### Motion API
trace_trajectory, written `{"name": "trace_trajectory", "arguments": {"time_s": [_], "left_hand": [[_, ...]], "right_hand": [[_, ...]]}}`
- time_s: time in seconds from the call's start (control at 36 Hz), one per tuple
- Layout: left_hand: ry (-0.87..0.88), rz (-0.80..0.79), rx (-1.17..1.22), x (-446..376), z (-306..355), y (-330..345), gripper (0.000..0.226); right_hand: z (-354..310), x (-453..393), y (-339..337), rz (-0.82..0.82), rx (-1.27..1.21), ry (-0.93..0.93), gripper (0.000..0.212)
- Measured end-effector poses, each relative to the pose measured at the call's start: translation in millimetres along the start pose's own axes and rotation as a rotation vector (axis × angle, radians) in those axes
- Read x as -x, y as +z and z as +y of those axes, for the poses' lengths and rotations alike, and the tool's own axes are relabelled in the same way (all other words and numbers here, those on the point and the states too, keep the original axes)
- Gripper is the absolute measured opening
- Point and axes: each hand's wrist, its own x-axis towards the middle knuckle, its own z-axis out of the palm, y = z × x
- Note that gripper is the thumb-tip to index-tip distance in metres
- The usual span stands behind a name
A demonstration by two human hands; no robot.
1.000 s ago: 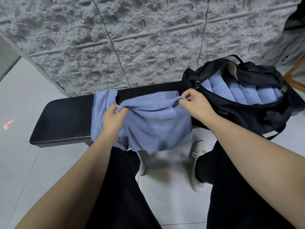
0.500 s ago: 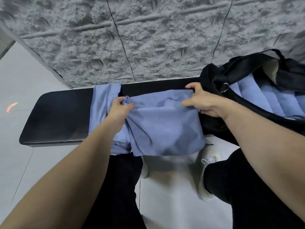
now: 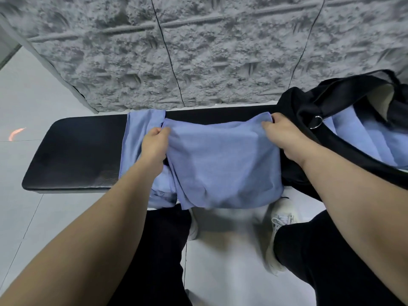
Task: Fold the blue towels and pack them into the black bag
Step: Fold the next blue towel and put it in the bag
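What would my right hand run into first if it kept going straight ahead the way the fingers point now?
Probably the bench's bare black top, then the grey textured wall. The right hand grips the blue towel's corner, fingers aimed away from you; depth is unclear.

A: How many blue towels lie outside the bag?
B: Two: one spread towel (image 3: 223, 160) and another (image 3: 141, 133) beneath it.
A: Bags? Benches?
B: One black bag (image 3: 309, 107), holding several more rolled towels (image 3: 362, 138); one bench (image 3: 77, 155). Two hands, two white shoes.
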Motion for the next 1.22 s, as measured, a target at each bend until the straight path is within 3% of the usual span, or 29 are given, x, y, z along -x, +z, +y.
{"name": "trace_trajectory", "arguments": {"time_s": [0.11,0.22,0.31,0.39,0.5,0.69,0.89,1.03,1.22], "left_hand": [[0.030,-0.029,-0.002,-2,-2,4,0.006],[0.143,0.043,-0.121,-5,-2,12,0.011],[0.197,0.122,-0.126,-11,-3,14,0.006],[0.202,0.112,-0.149,-15,-2,16,0.016],[0.174,0.107,-0.209,-17,-2,17,0.030],[0.145,0.097,-0.217,-24,-6,16,0.036],[0.173,0.134,-0.254,-29,-8,17,0.030],[0.246,0.078,-0.415,-27,-9,17,0.032],[0.306,0.017,-0.573,-24,-5,18,0.037]], "right_hand": [[1,-5,3,0.057,0.095,0.003,0.029],[-1,-8,5,0.097,0.118,0.008,0.035],[-1,-9,5,0.110,0.106,-0.022,0.025],[-2,-12,6,0.101,0.096,-0.028,0.014],[-2,-14,7,0.058,0.113,-0.041,0.020],[-3,-15,11,0.040,0.087,-0.066,0.015],[-8,-15,11,0.120,0.024,-0.026,0.033],[-8,-9,11,0.035,0.217,-0.012,0.016],[-10,-7,13,-0.050,0.326,-0.015,0.016]]}}
